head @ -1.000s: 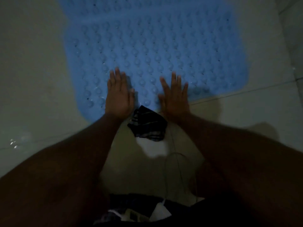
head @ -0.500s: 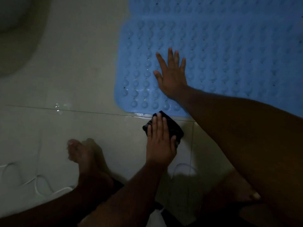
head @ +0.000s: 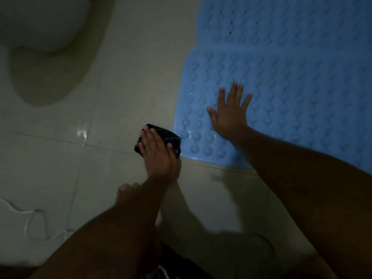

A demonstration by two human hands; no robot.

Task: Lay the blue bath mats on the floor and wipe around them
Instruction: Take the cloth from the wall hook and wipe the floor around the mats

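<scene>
A blue bath mat [head: 291, 81] with rows of round bumps lies flat on the pale tiled floor, filling the upper right. My right hand [head: 231, 115] rests on it palm down with its fingers spread, near the mat's lower left corner. My left hand [head: 159, 152] presses flat on a dark striped cloth [head: 171, 137] on the tile, right beside that corner of the mat. Part of the cloth is hidden under my palm.
A white toilet base [head: 40, 27] with its shadow stands at the upper left. A wet shiny patch [head: 82, 133] sits on the tiles left of the cloth. A thin white cord [head: 30, 218] lies at the lower left. My bare foot [head: 124, 192] is behind my left forearm.
My left hand left the mat, came down on the cloth and slid it left along the mat's near edge to the corner. My right hand stayed flat on the mat. The view swung left.
</scene>
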